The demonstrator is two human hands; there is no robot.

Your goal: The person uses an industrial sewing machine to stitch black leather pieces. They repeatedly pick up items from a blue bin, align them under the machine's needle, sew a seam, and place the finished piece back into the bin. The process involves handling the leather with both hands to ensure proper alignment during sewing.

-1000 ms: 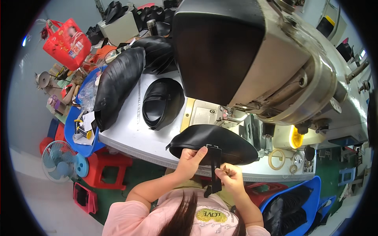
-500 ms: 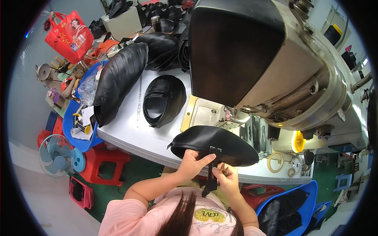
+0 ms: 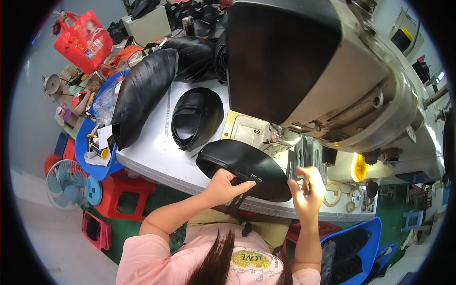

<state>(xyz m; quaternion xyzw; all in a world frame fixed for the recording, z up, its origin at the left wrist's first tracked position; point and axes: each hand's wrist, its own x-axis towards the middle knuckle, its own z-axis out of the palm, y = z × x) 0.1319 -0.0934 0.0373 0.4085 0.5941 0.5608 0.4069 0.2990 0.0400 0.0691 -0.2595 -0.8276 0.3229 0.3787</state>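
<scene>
My left hand [image 3: 229, 186] grips the near edge of a curved black leather-like piece [image 3: 251, 164], thumb on top beside a small stitched tab. From that edge a black strap [image 3: 235, 205] hangs toward my lap. My right hand [image 3: 308, 192] is raised just right of the piece, apart from it, fingers curled around a small slim object I cannot make out. Behind the piece is the sewing machine [image 3: 285, 61], its presser foot and light-coloured bed [image 3: 249, 130] left uncovered by it. A rolled black piece [image 3: 197, 118] lies on the white table [image 3: 152, 159].
Long stacks of nested black pieces [image 3: 147, 90] lie at the table's left. A blue bin [image 3: 111, 164] with scraps and thread adjoins them. At lower right, a blue tub [image 3: 373, 237] holds black pieces. A red stool [image 3: 121, 216] and a fan [image 3: 69, 185] stand left.
My right hand has left the strap and moved right and up. The black piece, still in my left hand, has shifted slightly left and tilted down at its right end.
</scene>
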